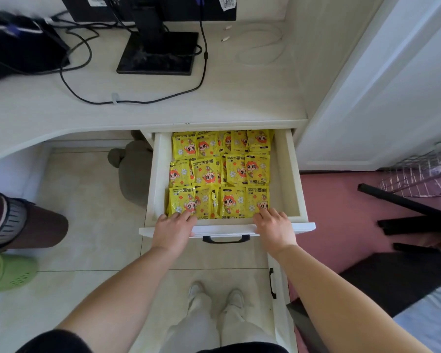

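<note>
A white drawer [292, 174] stands pulled out from under the desk, packed with several yellow hand-warmer packets [220, 174] laid in rows. My left hand [172, 230] reaches over the drawer's front edge, and its fingers rest on the near-left packets. Over the same edge, my right hand [274, 229] lies with its fingers touching the near-right packets. Both hands look flat and relaxed, with nothing held. The drawer's black handle [225, 239] shows between my wrists.
On the desk top [239, 98] stand a black monitor stand [155, 54], black cables and a white cable. A grey plush toy [133, 171] lies under the desk. Another person's leg and green shoe [8, 273] are at left. A lower drawer handle [272, 282] is nearby.
</note>
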